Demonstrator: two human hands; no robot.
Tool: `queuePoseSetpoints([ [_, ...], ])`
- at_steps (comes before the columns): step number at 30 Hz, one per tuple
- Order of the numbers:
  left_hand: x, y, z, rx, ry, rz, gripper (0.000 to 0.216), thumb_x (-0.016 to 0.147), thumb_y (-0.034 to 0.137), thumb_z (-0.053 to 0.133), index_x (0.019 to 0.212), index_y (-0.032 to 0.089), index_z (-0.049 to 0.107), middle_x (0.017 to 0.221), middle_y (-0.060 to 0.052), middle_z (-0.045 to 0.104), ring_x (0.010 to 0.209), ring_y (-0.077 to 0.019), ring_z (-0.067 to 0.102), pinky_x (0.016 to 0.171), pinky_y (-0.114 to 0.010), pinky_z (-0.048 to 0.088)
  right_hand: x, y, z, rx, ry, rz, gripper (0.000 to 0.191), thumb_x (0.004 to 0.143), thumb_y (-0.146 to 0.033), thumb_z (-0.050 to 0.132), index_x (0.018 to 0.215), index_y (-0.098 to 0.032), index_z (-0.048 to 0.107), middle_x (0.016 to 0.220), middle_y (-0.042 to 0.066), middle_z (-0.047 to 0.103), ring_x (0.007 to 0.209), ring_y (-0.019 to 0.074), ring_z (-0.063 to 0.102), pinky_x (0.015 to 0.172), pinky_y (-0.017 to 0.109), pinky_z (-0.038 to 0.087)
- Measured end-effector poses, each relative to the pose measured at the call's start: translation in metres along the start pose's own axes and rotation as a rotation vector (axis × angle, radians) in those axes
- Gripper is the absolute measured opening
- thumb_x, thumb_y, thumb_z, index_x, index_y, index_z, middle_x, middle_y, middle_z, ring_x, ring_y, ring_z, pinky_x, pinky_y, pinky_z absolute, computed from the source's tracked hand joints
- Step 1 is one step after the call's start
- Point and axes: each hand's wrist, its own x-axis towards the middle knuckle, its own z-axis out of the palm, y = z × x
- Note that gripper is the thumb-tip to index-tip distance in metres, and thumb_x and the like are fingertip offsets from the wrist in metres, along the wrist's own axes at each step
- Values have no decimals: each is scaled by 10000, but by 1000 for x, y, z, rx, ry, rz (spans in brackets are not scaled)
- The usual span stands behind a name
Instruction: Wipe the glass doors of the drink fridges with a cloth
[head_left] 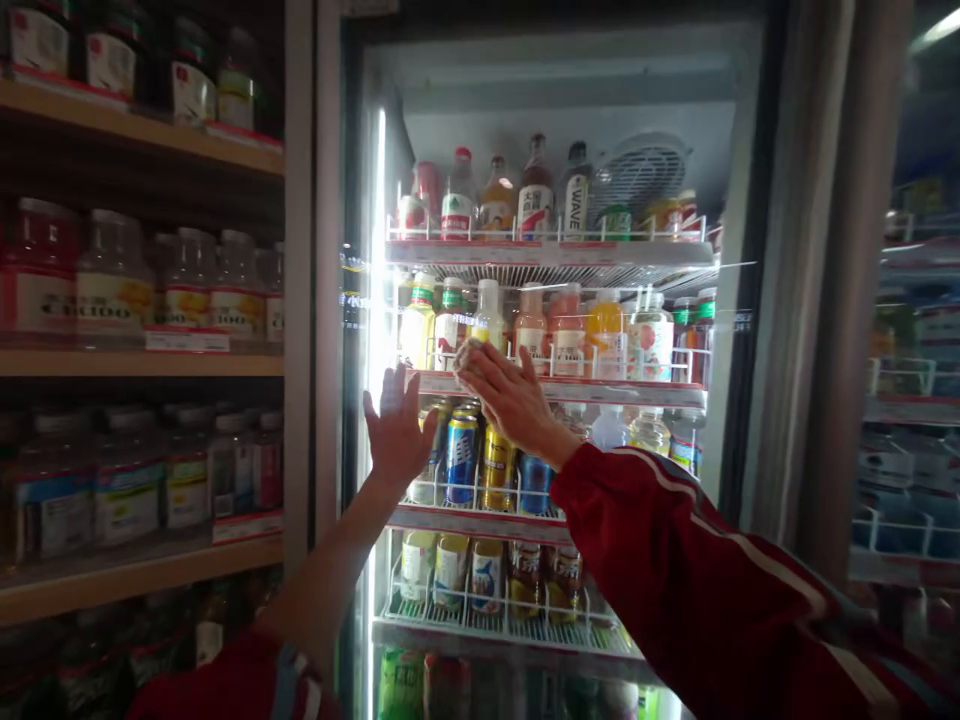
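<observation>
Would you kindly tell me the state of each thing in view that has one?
Left hand: open, fingers spread.
Right hand: fingers laid over the cloth.
Cloth: bunched up.
Glass door: appears shut.
Light strip: lit.
Top-shelf bottles: upright, capped.
Blue can: upright.
Jars: upright, lidded.

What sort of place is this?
Likely a small shop or convenience store: a lit fridge displays rows of bottles and cans, wooden shelves in the left of the picture hold labelled containers, and shelf labels line the edges.
</observation>
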Motion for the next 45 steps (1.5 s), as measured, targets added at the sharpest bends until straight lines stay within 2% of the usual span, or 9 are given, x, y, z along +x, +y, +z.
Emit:
queuePoseSetpoints([
  [4, -3, -15, -5, 42, 1, 10, 550, 914, 377, 412, 1421, 177, 333, 1480, -156, 332, 1405, -262, 242, 1149, -527, 88, 21, 0, 5, -2, 55, 110, 477, 862, -157, 494, 1329, -250, 470, 1485, 63, 380, 1397, 227, 292, 1158, 524, 65],
  [6, -7, -21, -8, 63, -16, 12, 551, 913, 377, 414, 1419, 173, 335, 1475, -158, 341, 1404, -262, 248, 1147, -530, 97, 27, -6, 9, 10, 55, 118, 484, 861, -156, 498, 1334, -251, 465, 1490, 62, 370, 1400, 227, 285, 1160, 523, 62],
  [12, -17, -33, -15, 89, -87, -3, 561, 910, 382, 406, 1420, 163, 330, 1482, -167, 324, 1398, -277, 259, 1137, -561, 104, 29, -38, 24, 58, 10, -62, 504, 859, -140, 501, 1341, -274, 446, 1480, 38, 390, 1407, 198, 270, 1172, 506, 68],
  [18, -28, -41, -21, 100, -123, -10, 556, 906, 367, 412, 1413, 149, 339, 1483, -168, 323, 1400, -267, 258, 1146, -538, 89, 49, -43, 31, 69, 14, 69, 510, 859, -142, 496, 1355, -246, 434, 1501, 58, 350, 1409, 234, 263, 1166, 545, 53],
  [24, -52, -55, -36, 98, -237, -26, 533, 903, 384, 417, 1385, 160, 378, 1493, -144, 318, 1411, -245, 233, 1157, -507, 84, 36, -75, 41, 168, -106, -116, 487, 892, -131, 433, 1362, -257, 422, 1499, 23, 357, 1411, 197, 262, 1185, 522, 38],
  [28, -63, -63, -51, 93, -318, -73, 500, 885, 366, 446, 1343, 166, 424, 1507, -137, 293, 1422, -244, 200, 1158, -507, 81, 46, -82, 42, 235, -116, -38, 503, 883, -107, 412, 1368, -244, 418, 1502, 34, 347, 1421, 220, 239, 1168, 575, 65],
  [32, -76, -64, -66, 91, -453, -113, 496, 877, 347, 458, 1345, 192, 409, 1519, -112, 276, 1428, -239, 177, 1160, -510, 83, 52, -91, 48, 256, -197, -15, 508, 894, -104, 380, 1386, -229, 397, 1526, 55, 295, 1431, 253, 199, 1142, 626, 59],
  [38, -113, -63, -87, 127, -635, -153, 445, 866, 289, 472, 1298, 186, 451, 1500, -107, 323, 1411, -230, 235, 1156, -515, 132, 17, -136, 70, 402, -251, -133, 424, 948, -148, 304, 1344, -212, 439, 1512, 71, 326, 1429, 239, 204, 1139, 628, 36],
  [45, -154, -71, -114, 140, -815, -174, 395, 853, 225, 439, 1233, 158, 522, 1387, -106, 491, 1333, -249, 386, 1145, -551, 144, -41, -184, 85, 462, -343, -242, 397, 941, -119, 317, 1293, -180, 491, 1480, 75, 384, 1405, 244, 276, 1150, 598, 159],
])
